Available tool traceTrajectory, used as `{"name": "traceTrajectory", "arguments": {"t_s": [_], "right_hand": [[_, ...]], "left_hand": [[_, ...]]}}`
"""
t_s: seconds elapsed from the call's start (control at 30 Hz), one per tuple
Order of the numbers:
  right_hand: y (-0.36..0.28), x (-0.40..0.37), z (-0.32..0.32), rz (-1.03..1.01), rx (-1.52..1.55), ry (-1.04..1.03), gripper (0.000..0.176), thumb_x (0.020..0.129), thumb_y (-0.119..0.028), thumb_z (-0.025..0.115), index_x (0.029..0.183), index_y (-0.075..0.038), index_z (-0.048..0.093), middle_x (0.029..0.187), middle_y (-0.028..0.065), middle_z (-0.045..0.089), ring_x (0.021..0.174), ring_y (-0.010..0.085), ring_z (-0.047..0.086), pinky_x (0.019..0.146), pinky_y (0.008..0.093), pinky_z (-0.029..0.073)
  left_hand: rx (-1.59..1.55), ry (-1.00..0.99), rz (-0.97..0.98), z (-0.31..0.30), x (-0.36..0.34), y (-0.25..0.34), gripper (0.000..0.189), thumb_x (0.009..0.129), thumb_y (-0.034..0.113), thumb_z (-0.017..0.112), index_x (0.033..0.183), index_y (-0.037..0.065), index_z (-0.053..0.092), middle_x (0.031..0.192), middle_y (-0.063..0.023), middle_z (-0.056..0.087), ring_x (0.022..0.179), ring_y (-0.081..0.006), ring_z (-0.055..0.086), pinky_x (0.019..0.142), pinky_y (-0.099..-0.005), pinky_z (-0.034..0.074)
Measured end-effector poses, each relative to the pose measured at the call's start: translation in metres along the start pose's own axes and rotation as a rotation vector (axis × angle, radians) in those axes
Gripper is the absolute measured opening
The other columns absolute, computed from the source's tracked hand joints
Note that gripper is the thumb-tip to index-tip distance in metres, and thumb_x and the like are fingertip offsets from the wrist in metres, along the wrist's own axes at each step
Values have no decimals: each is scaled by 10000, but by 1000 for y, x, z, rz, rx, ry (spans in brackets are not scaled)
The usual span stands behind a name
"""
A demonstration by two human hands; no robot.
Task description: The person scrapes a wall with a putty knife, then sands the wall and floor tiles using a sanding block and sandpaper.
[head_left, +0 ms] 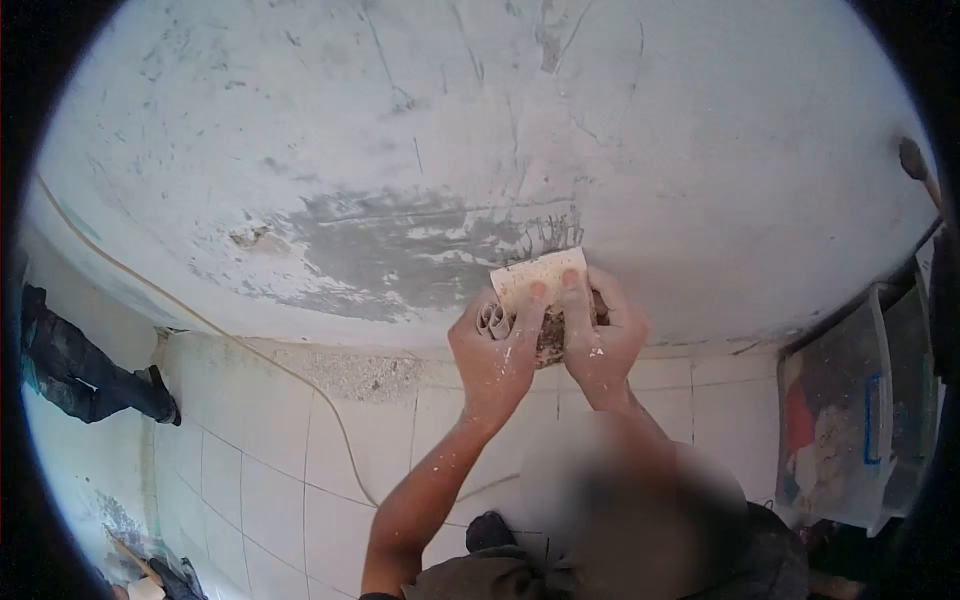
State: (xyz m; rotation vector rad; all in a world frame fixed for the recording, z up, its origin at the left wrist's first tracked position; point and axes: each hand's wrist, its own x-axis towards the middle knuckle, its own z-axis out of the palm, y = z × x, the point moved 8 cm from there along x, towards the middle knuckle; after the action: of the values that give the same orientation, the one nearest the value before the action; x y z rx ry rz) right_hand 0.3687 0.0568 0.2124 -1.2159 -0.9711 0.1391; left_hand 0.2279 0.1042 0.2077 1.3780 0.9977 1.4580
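A cream, dust-covered sheet of sandpaper is held in both hands in front of the lower wall, its left edge curled into a roll. My left hand grips the left side, thumb flat on the pale face. On the other side my right hand pinches the sheet, its thumb near the top edge. Between the palms a dark, speckled part shows below the pale face. White dust coats the fingers. Just behind and left of the sheet, the white wall has a grey bare patch.
A thin cable runs down the wall and across the tiled floor. White crumbs lie at the wall's foot. A clear plastic box stands at right. Another person's leg shows at far left.
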Motion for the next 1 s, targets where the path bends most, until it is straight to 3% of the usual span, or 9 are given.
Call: {"name": "traceTrajectory", "arguments": {"t_s": [0.17,0.27,0.43,0.53,0.67,0.77,0.8,0.87,1.0], "right_hand": [[-24,19,3,-27,39,-5,148,846,-115,614,880,28,633,622,39,581,575,41,466,515,223,423],[-11,11,2,111,66,-38,147,844,-120,621,866,24,629,605,30,576,566,44,463,513,225,419],[-47,36,3,-157,-13,15,155,843,-139,622,859,15,628,604,95,571,551,85,489,520,250,427],[-48,37,5,-68,23,-13,156,841,-145,622,847,12,627,593,113,556,541,93,491,515,263,427],[3,-7,-1,-63,-45,23,155,843,-140,618,831,14,623,587,109,554,543,93,489,514,267,425],[34,-22,5,31,-16,-48,143,839,-119,619,831,24,623,582,79,528,564,58,482,505,237,420],[28,-13,9,39,-16,-45,143,839,-119,619,831,24,623,582,79,528,564,58,482,505,237,420],[-19,15,3,-184,24,99,145,838,-117,621,845,28,626,600,69,534,571,52,483,509,231,422],[-26,26,4,51,157,49,159,843,-127,621,871,30,633,634,80,567,589,61,496,531,239,434]], "left_hand": [[-50,8,8,1,12,22,190,817,138,673,819,-45,623,708,-32,624,656,-36,504,577,-206,429],[19,6,2,-3,4,15,184,819,134,669,810,-44,621,701,-37,623,647,-36,501,567,-211,427],[-24,60,96,4,19,48,180,824,137,656,827,-41,628,715,-34,634,665,-37,514,587,-215,436],[20,31,71,2,18,57,197,826,146,653,857,-47,630,740,-41,645,685,-47,525,608,-220,443],[154,22,108,-8,-7,-12,198,827,139,650,873,-52,630,749,-50,647,693,-54,530,621,-225,447],[-38,57,-35,-8,-12,-41,192,816,133,661,844,-54,630,729,-49,643,691,-52,525,622,-224,446],[-31,54,-40,-6,-5,-28,192,816,133,661,844,-54,630,729,-49,643,691,-52,525,622,-224,446],[164,14,171,-1,13,20,190,814,129,662,838,-56,625,725,-42,638,688,-51,522,617,-218,443],[35,-10,41,5,21,39,174,812,119,662,834,-50,625,719,-30,632,677,-45,513,601,-213,438]]}}
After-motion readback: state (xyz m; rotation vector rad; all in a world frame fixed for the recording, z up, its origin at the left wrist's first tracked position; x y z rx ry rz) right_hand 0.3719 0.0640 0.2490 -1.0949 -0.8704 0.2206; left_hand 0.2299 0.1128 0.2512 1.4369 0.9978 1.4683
